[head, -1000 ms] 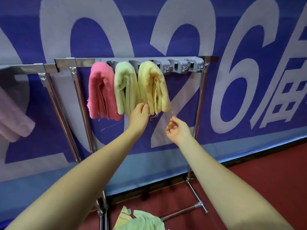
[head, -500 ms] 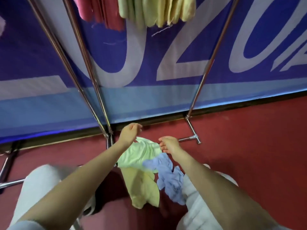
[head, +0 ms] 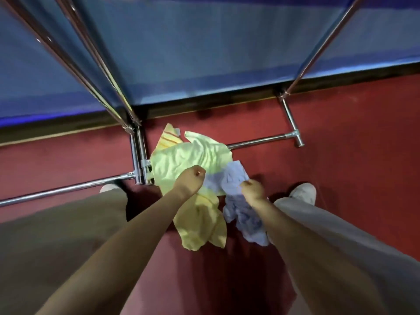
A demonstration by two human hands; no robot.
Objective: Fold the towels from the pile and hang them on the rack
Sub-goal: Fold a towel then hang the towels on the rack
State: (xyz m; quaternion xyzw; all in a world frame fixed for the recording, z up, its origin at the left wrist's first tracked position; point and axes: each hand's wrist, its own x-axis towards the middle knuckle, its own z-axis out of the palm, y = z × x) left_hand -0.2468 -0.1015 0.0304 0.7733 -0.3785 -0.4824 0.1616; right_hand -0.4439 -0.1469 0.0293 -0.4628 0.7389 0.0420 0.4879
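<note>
Rack legs: chrome uprights [head: 106, 87] rise beyond the left hand; a second upright [head: 318, 53] climbs beyond the right hand
Base bars: one floor bar [head: 261, 140] runs past the fingertips, partly covered by the pile; another [head: 63, 189] stretches out to the left of the left forearm
Backdrop: blue banner [head: 204, 53] behind the rack, its lower edge meeting the red floor [head: 352, 144]
Legs and shoes: grey trousers on both sides below the arms; a pale shoe [head: 303, 193] just right of the right hand, the other shoe tip [head: 109, 188] left of the left forearm
Pile: loose towels on the floor between the feet, under both hands
Green towel [head: 181, 158]: crumpled, spread just beyond the left hand, lapping over the base bar
Yellow towel [head: 200, 226]: under the left wrist, trailing toward the person; a striped yellow corner [head: 168, 138] pokes out at the far side
Blue towel [head: 245, 214]: bunched between the hands, running down beside the right wrist
Left hand [head: 191, 180]: fingers curled into a fist at the edge of the blue towel; hold on cloth cannot be told
Right hand [head: 253, 192]: fingers curled, pinching a fold of the blue towel
</note>
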